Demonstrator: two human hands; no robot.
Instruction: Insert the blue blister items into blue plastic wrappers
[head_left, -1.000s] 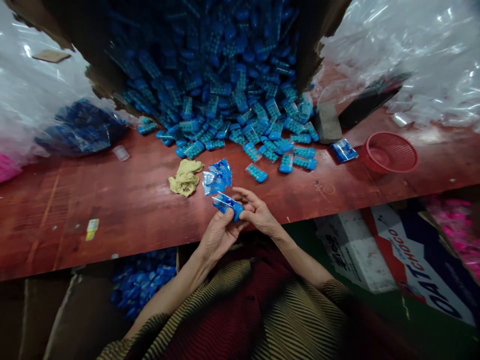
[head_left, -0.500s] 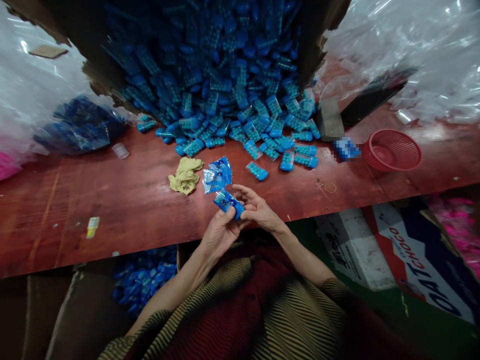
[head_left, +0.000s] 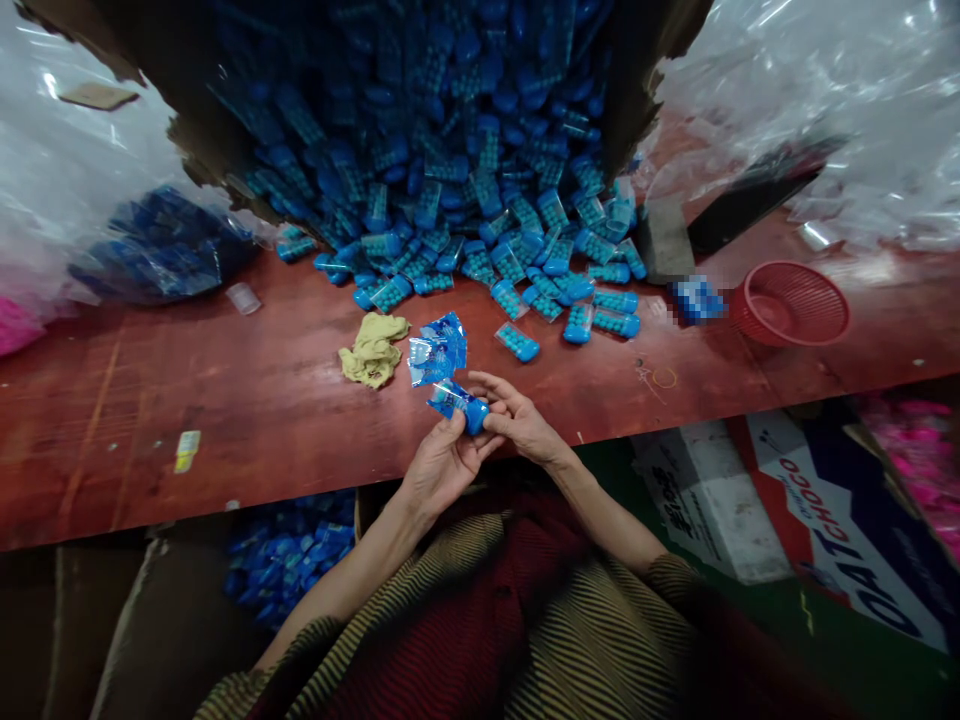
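Observation:
Both my hands meet at the table's front edge around a small blue-capped candy bottle [head_left: 474, 412] with a shiny blue printed sleeve [head_left: 448, 398] on its left end. My left hand [head_left: 442, 462] pinches it from below, thumb on the near side. My right hand [head_left: 527, 428] grips the cap end with its fingers bent around it. Just beyond lies a fanned stack of flat blue printed sleeves [head_left: 437, 350], beside a crumpled yellow cloth [head_left: 373, 350]. A loose bottle [head_left: 517, 342] of turquoise balls lies behind my right hand.
A torn carton [head_left: 652, 110] spills a heap of candy bottles [head_left: 450, 215] onto the red table [head_left: 285, 430]. To the right are a grey block [head_left: 666, 240] and a red basket [head_left: 791, 305]. A bag of blue items [head_left: 169, 245] sits left; blue packs [head_left: 292, 560] lie below.
The bottle has turned slightly in my fingers, showing more of its blue cap. My left thumb has shifted a little to the left along it. The camera view has moved slightly.

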